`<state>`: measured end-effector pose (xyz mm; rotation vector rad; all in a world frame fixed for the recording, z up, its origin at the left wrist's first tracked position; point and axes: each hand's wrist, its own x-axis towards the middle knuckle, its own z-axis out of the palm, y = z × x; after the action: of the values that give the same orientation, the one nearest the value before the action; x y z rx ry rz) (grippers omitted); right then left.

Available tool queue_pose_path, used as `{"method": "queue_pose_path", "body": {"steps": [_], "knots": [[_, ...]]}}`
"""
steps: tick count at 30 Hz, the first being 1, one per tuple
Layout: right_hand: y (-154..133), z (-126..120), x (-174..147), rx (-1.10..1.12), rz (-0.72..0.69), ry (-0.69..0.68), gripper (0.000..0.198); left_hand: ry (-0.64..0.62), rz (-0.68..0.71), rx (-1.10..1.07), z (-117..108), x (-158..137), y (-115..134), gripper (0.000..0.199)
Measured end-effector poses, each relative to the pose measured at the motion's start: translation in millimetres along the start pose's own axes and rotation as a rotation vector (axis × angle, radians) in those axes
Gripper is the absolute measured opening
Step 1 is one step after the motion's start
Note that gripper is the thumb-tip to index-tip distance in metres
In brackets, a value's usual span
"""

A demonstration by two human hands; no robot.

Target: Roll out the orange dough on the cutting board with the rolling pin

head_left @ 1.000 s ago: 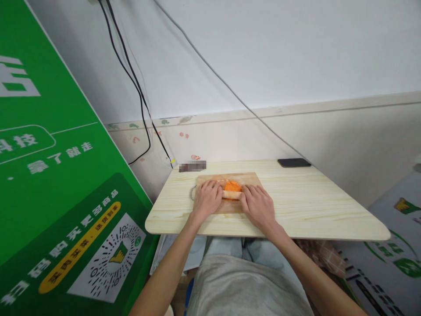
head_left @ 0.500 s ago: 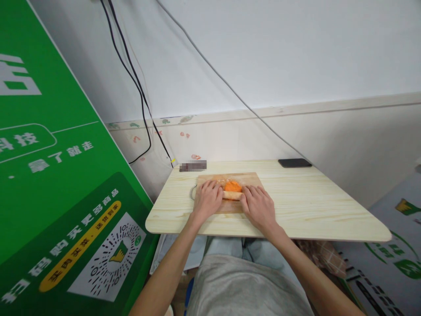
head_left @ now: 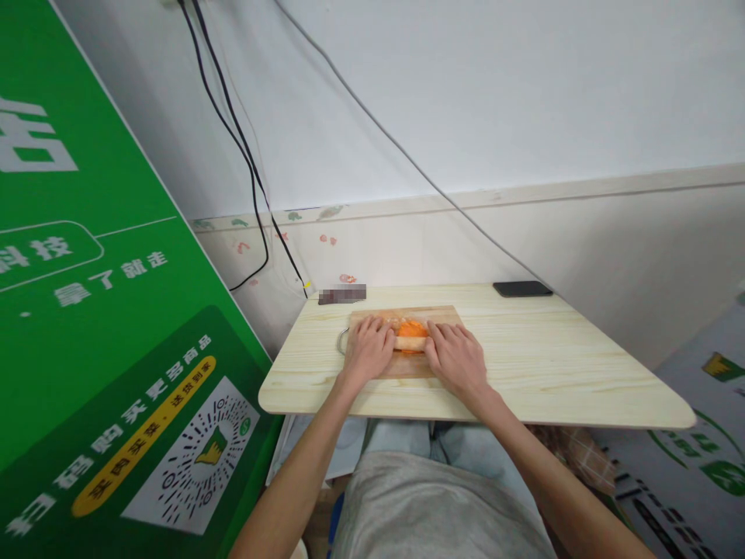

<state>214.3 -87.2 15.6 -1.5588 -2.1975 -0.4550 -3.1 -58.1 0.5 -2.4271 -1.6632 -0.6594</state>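
Note:
A wooden rolling pin (head_left: 410, 342) lies crosswise over flat orange dough (head_left: 413, 329) on a wooden cutting board (head_left: 407, 369). My left hand (head_left: 368, 347) curls over the pin's left end. Over its right end my right hand (head_left: 457, 355) is wrapped, so both ends are hidden under the fingers. Clear plastic film seems to cover the dough. Orange shows on both the far and the near side of the pin.
The board rests on a pale wooden table (head_left: 559, 357); its metal handle (head_left: 342, 340) sticks out left. A black phone (head_left: 522, 289) lies at the back right, a blurred-out dark item (head_left: 342, 294) at the back left. A green banner (head_left: 145, 256) stands to the left.
The rolling pin has shifted very slightly away from me over the orange dough, and a little orange now shows on its near side. Both hands keep their hold.

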Motion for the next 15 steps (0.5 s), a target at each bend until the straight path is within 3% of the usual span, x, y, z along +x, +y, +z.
{"method": "queue_pose_path", "body": {"steps": [15], "knots": [[1, -6, 12, -0.048, 0.029, -0.075, 0.041, -0.003, -0.051, 0.007, 2, 7, -2, 0.042]]}}
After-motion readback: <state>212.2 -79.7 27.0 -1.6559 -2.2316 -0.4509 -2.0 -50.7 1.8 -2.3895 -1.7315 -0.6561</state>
